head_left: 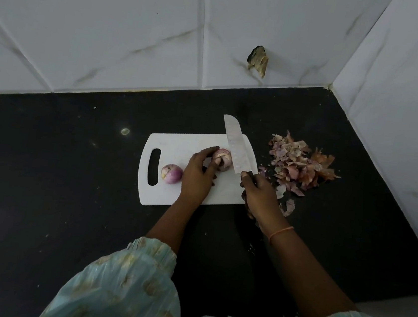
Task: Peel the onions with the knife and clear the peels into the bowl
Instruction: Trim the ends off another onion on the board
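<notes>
White board (pixel 178 142): left hand (pixel 198 175) pinches onion (pixel 224 159); right hand (pixel 258 192) grips knife (pixel 236 146), blade at its end. Second onion (pixel 171 174) looks peeled. Peels (pixel 298 163) heaped beside; no bowl visible, clearing pending.

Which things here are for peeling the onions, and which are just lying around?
For the job: knife in the right hand; onion held by the left hand; second onion; cutting board; peel pile. No bowl is in view.

Lying about: scrap stuck on the wall tile.
</notes>
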`<state>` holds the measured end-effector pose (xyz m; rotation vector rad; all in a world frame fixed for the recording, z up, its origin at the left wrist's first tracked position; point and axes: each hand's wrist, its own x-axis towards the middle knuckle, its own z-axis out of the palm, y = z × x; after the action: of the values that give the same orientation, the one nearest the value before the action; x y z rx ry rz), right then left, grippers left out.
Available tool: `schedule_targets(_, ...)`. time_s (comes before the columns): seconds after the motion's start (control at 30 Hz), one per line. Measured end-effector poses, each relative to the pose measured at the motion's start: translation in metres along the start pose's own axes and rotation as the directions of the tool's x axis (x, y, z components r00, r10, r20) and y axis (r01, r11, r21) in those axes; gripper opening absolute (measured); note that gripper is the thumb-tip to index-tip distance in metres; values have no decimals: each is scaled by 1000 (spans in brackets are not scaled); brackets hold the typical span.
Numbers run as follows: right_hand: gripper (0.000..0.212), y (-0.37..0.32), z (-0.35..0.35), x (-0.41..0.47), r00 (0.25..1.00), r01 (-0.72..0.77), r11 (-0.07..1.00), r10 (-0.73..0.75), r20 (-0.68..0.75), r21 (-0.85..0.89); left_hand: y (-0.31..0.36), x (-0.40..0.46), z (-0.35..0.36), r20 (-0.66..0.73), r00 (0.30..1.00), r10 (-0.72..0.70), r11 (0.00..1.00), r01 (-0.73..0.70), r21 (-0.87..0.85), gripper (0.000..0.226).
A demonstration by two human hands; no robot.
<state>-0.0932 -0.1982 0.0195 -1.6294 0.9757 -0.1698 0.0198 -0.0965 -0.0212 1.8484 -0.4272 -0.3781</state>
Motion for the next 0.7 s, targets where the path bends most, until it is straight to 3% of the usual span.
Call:
schedule_targets(0.13,28,8,-2,3,998,39,997,-42,-38,-71,11,6,5,72,997,-8,965,-11,261,47)
schedule_targets(0.23,35,13,-5,2,996,50,988,-59,-60,-147,13,9,7,136,991,2,935,-50,350,61)
schedule_targets(0.3,44,15,-9,0,993,68,977,-85,-82,-200,11,9,6,101,995,3,947,-36,320,62)
schedule_targets(0.4,26,16,-13,-2,974,162,946,-200,-110,-281,5,8,4,47,998,31,977,-40,208,56)
schedule_targets(0.57,25,14,-16,1,942,274,871,-329,-71,-407,4,3,2,124,991,53,989,-69,129,52)
schedule_targets(0.7,32,14,-18,3,954,272,904,-298,-30,-328,-1,3,0,169,983,78,991,-94,91,51)
